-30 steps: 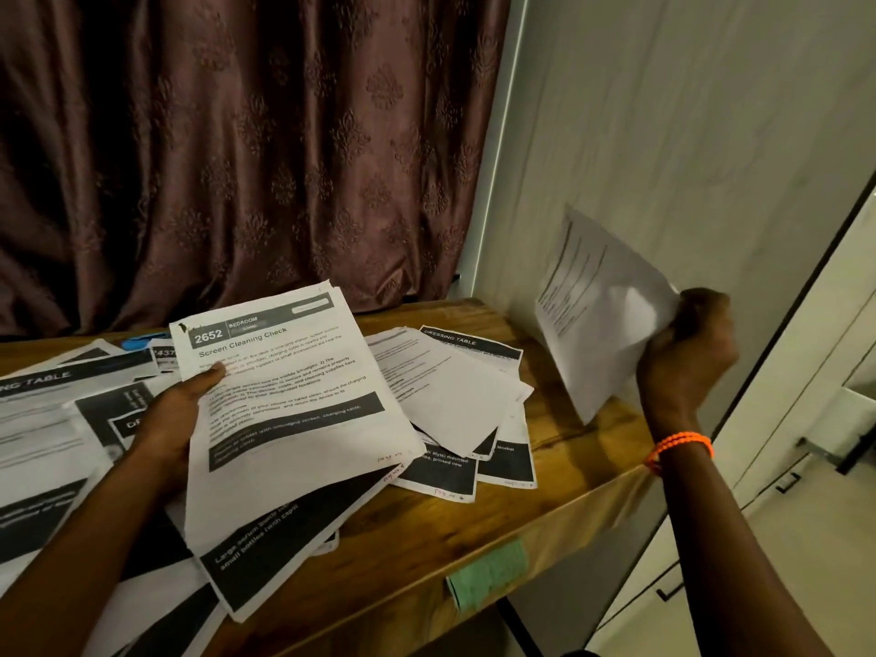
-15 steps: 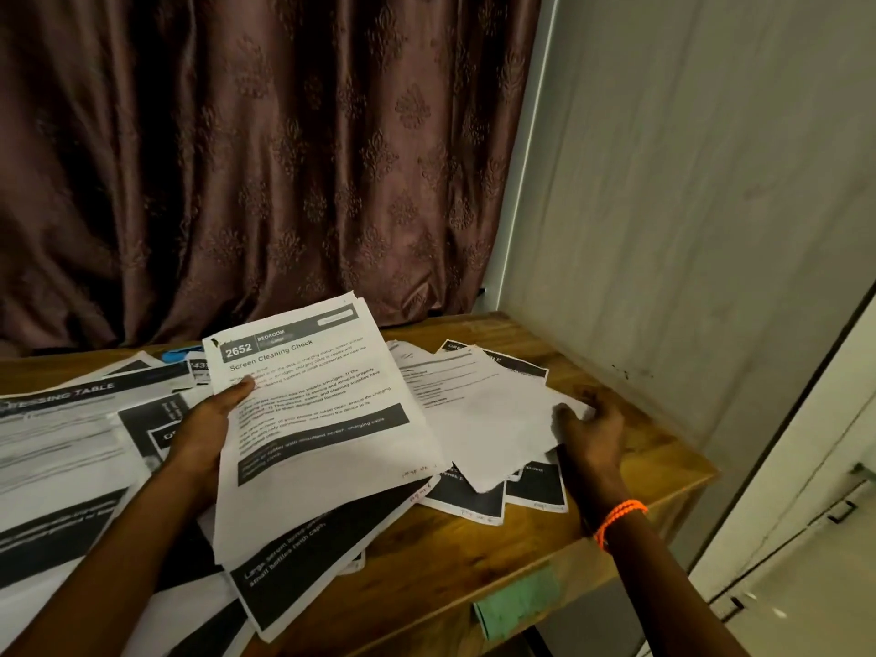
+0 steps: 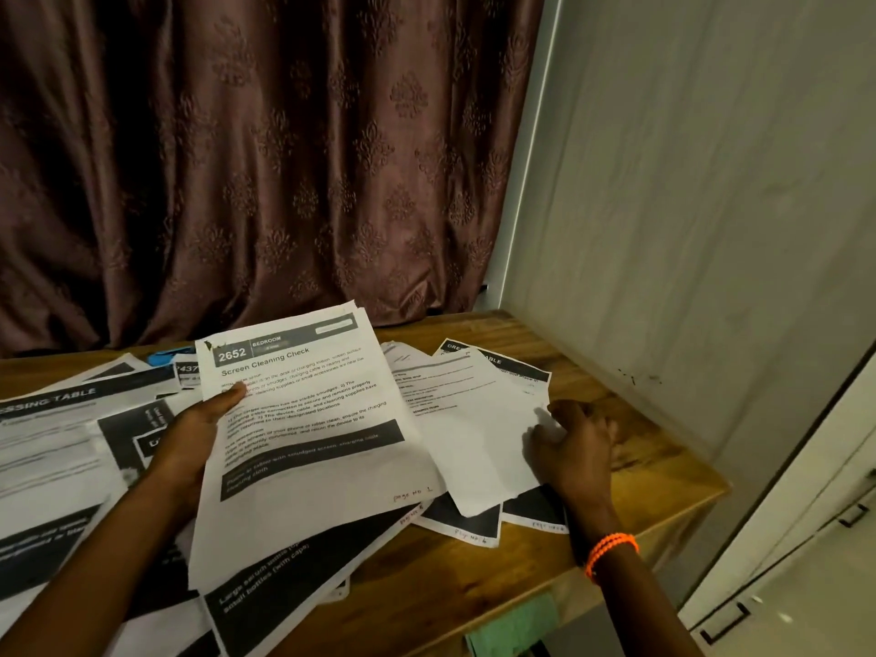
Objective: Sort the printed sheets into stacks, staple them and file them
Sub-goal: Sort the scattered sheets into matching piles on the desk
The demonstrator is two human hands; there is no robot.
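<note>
My left hand (image 3: 194,433) holds the printed sheet headed "2652 Screen Cleaning Check" (image 3: 308,419) above the table, thumb on its upper left part and fingers beneath. More sheets hang under it. At the right, my right hand (image 3: 578,452), with an orange bracelet at the wrist, rests its fingertips on the right edge of the top white sheet (image 3: 474,433) of a small loose pile on the table. Dark-banded sheets (image 3: 462,514) stick out below that pile.
Several printed sheets (image 3: 52,448) lie scattered over the left of the wooden table (image 3: 640,448). A blue object (image 3: 163,358) peeks out behind them. A green tape patch (image 3: 516,623) sits on the table's front edge. A curtain (image 3: 265,158) hangs behind, a wall panel (image 3: 687,206) and white cabinet (image 3: 806,538) stand right.
My right hand, which held a sheet up by the wall, has brought it down onto the right pile and now rests on its edge. The left hand keeps its sheet.
</note>
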